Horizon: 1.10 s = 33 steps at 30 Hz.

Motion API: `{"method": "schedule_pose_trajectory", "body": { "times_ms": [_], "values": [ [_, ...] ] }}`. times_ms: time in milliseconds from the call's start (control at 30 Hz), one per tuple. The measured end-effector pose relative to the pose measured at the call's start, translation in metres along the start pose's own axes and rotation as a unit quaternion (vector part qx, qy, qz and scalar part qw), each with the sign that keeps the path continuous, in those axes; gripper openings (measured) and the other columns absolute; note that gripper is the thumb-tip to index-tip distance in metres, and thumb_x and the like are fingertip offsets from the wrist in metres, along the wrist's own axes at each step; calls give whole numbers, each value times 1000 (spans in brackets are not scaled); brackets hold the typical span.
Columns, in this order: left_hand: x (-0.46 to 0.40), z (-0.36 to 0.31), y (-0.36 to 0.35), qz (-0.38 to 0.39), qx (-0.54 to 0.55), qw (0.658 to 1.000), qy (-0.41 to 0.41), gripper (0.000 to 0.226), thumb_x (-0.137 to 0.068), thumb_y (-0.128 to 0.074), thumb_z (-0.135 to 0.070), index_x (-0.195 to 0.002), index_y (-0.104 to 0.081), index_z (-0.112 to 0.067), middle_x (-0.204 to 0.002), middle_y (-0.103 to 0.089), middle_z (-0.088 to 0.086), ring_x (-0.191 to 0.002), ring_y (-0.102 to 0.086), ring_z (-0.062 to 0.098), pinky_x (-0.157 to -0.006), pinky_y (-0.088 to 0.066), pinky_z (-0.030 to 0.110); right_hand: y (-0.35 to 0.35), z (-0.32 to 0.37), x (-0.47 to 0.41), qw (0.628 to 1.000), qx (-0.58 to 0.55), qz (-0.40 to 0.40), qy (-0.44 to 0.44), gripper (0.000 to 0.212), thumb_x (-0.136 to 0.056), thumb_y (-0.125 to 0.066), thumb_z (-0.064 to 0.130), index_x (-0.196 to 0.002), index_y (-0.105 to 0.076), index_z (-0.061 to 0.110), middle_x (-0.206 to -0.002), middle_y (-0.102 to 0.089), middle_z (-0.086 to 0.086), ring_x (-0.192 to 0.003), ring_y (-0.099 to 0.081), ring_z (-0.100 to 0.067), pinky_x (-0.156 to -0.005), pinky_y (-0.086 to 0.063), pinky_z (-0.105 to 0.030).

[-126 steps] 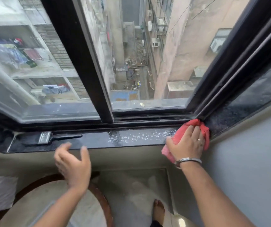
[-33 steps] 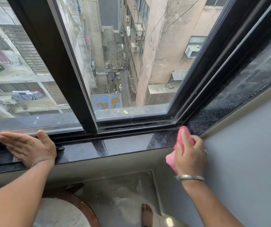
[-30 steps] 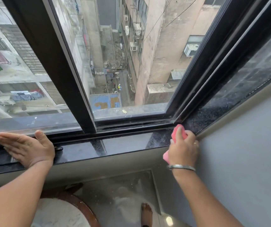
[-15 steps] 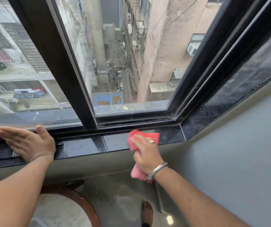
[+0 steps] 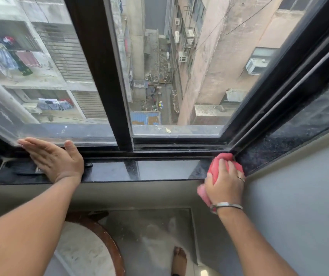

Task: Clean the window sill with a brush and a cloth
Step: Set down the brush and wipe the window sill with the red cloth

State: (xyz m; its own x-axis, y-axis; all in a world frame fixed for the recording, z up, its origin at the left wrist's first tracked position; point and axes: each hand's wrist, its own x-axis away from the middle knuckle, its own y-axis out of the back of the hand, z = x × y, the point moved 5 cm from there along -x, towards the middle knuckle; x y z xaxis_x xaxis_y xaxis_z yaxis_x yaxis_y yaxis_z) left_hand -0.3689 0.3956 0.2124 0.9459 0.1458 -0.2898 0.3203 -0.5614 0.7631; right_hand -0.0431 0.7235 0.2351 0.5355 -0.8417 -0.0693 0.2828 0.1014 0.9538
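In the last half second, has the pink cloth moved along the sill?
Yes. The right hand slid the pink cloth rightward along the window sill, into its right-hand corner.

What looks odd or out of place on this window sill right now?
The brush lies mostly hidden under the flat left hand, unused. Grey speckled dust still coats the side sill, beyond the red cloth that the right hand presses into the corner.

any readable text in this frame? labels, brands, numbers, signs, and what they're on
None readable.
red cloth: no tag or print visible.
brush: mostly hidden under the left hand; no marking visible on the handle tip.
AC units on the building outside: any branding too small and blurred to read.
blue rooftop below: orange patches, no legible letters.
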Motion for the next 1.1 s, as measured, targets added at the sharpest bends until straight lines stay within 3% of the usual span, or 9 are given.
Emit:
{"method": "schedule_pose_trajectory", "body": {
  "times_ms": [133,333,467,633,733,867,933,1033,1100],
  "values": [
    [3,-5,2,17,-16,1000,7,88,-100,-21,-52,-149,7,15,-160,6,37,-153,3,42,-123,2,54,-12,20,-4,997,24,20,65,56,-64,-54,33,-111,-62,5,-107,-63,-22,-87,-59,-40,-83,-46,-45],
    [-3,29,19,22,-98,991,-84,89,-99,-25,-58,-155,2,6,-163,0,32,-154,-1,37,-119,14,50,-49,126,38,952,-43,66,296,59,-73,-54,29,-128,-58,7,-125,-61,-19,-107,-60,-39,-92,-48,-46],
    [-19,65,24,17,-82,996,15,84,-95,-35,-46,-157,-1,1,-165,1,27,-154,-2,38,-119,8,56,-76,210,66,921,-3,102,375,60,-79,-54,34,-134,-51,8,-129,-57,-18,-103,-57,-36,-87,-48,-43],
    [-20,71,20,39,-105,994,13,84,-95,-34,-48,-158,2,-5,-165,0,25,-154,-6,34,-120,6,56,-91,265,93,892,-52,137,427,68,-66,-66,25,-131,-54,10,-128,-60,-13,-98,-57,-33,-88,-48,-42],
    [-20,71,20,41,-110,993,10,84,-95,-33,-49,-158,1,-4,-165,-1,27,-154,-9,35,-120,3,58,-86,267,105,845,-110,162,497,67,-59,-69,15,-125,-60,12,-124,-63,-10,-95,-58,-33,-90,-48,-43],
    [-20,70,22,54,-104,993,11,84,-95,-33,-49,-158,3,-5,-165,-1,27,-154,-9,35,-120,2,59,-72,261,107,740,-127,251,611,45,-74,-60,12,-119,-65,10,-115,-68,-10,-94,-62,-35,-88,-49,-44],
    [-19,69,22,55,-99,994,11,84,-96,-34,-48,-158,3,-5,-165,-1,28,-154,-10,36,-120,1,59,-59,250,93,756,-141,197,608,48,-67,-61,8,-115,-66,10,-109,-69,-8,-90,-62,-30,-84,-50,-40],
    [-20,69,22,57,-95,994,5,83,-96,-33,-48,-158,3,-5,-165,-1,28,-154,-11,36,-120,1,58,-43,226,63,872,-150,81,459,58,-56,-62,3,-113,-67,7,-109,-69,-10,-91,-63,-31,-83,-48,-40],
    [-20,69,22,59,-96,994,5,83,-96,-34,-48,-157,3,-5,-164,-2,28,-153,-12,36,-120,0,59,-49,225,65,910,-94,117,387,56,-58,-61,7,-114,-65,10,-112,-66,-10,-96,-61,-34,-85,-47,-42]
  ]
}}
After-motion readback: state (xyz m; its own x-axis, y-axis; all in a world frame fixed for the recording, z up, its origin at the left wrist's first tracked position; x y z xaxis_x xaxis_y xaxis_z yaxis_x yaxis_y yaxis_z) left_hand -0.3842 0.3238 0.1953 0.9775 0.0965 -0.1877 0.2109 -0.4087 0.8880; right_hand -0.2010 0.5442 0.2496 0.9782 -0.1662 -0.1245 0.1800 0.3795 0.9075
